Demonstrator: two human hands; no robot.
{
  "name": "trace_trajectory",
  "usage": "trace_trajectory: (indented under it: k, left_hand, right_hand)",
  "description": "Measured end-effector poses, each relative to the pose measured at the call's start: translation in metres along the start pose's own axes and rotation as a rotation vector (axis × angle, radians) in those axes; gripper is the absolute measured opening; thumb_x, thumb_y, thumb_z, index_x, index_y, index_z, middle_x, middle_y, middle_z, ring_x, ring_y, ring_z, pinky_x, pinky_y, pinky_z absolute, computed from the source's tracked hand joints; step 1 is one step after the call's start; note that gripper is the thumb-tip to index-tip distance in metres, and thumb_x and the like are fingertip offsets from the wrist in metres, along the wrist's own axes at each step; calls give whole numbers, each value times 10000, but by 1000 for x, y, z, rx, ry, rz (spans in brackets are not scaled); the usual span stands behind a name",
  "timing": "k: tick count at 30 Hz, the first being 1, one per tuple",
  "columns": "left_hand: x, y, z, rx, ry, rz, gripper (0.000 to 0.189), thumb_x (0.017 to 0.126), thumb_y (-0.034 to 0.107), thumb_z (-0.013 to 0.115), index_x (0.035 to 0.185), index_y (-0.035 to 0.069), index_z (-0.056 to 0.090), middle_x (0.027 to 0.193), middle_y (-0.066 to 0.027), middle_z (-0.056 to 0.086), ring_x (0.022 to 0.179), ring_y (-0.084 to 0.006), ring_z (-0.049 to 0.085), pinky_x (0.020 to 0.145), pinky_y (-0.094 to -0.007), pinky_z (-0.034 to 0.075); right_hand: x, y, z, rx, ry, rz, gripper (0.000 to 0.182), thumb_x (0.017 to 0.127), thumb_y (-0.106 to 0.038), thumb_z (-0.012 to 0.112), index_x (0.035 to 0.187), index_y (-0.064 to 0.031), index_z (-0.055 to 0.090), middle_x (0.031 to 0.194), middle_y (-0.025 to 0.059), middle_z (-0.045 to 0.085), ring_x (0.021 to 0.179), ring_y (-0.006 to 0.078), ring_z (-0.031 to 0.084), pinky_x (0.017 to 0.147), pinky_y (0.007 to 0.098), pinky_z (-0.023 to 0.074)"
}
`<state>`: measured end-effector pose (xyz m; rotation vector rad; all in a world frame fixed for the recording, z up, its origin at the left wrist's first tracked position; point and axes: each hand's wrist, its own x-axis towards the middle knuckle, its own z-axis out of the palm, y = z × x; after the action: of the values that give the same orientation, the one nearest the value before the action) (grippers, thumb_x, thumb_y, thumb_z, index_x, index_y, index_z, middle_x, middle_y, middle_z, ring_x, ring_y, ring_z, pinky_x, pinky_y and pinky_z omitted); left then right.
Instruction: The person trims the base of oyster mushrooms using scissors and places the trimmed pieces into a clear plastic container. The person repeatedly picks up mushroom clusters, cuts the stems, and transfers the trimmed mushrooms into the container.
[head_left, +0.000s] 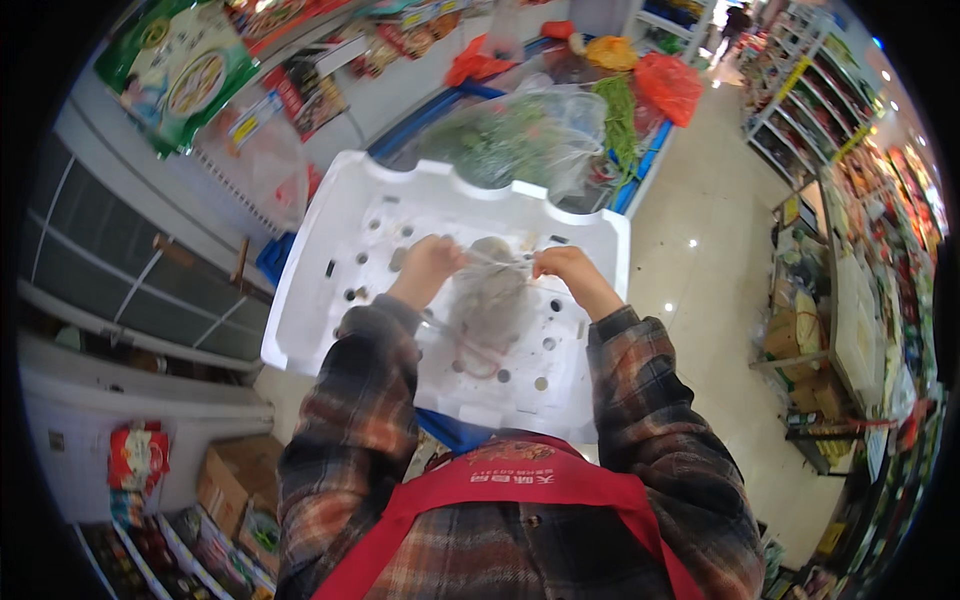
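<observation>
A white foam crate (420, 225) with round drain holes lies in front of me. In its middle rests a clear plastic bag (491, 300) with greyish contents that are too blurred to name. My left hand (427, 266) pinches the gathered neck of the bag from one side. Across from it, my right hand (566, 270) grips the other end of the twisted plastic. A pinkish loop (480, 364) shows at the lower end of the bag. Both hands are above the crate floor.
Beyond the crate, a large plastic bag of leafy greens (510, 135) sits in a blue-rimmed bin (652, 161) beside long green beans (619, 120) and a red bag (667, 86). Packaged goods (180, 75) hang at left. A tiled aisle (682, 255) and shelves (810, 97) lie to the right.
</observation>
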<state>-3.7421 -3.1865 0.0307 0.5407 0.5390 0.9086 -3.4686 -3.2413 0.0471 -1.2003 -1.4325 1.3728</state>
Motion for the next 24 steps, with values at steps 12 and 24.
trace_trajectory:
  k: [12, 24]
  left_hand:
    - [-34, -5, 41, 443, -347, -243, 447, 848, 35, 589, 1274, -22, 467, 1133, -73, 597, 886, -126, 617, 739, -246, 511]
    - [-45, 29, 25, 876, -45, 95, 367, 793, 121, 686, 1089, 22, 493, 844, -53, 652, 773, -99, 590, 653, -218, 435]
  right_hand:
    - [-16, -34, 59, -97, -81, -146, 302, 804, 73, 464, 1009, 12, 677, 901, 83, 672, 745, 139, 607, 661, 234, 484]
    - [-20, -68, 60, -661, -93, -188, 207, 759, 12, 622, 954, -34, 570, 846, 15, 652, 677, 116, 552, 599, 260, 450]
